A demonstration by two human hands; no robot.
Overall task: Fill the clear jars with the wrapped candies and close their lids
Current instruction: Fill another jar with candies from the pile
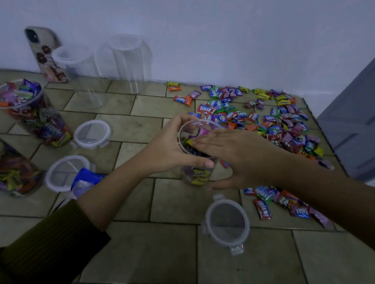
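L hand (170, 147) grips jar (196, 174) mid-counter (173, 242); R hand (233, 156) flat on mouth, fingers straight — should press candies (202, 131) down evenly.

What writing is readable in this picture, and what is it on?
"Relaxa": red wrapped candy in the far heap.
"Relaxa": green wrapped candy in the near heap.
Print on candies inside the filled jar and the held jar: too blurred to read.

"Relaxa", seemingly, on candy wrappers (204, 109)
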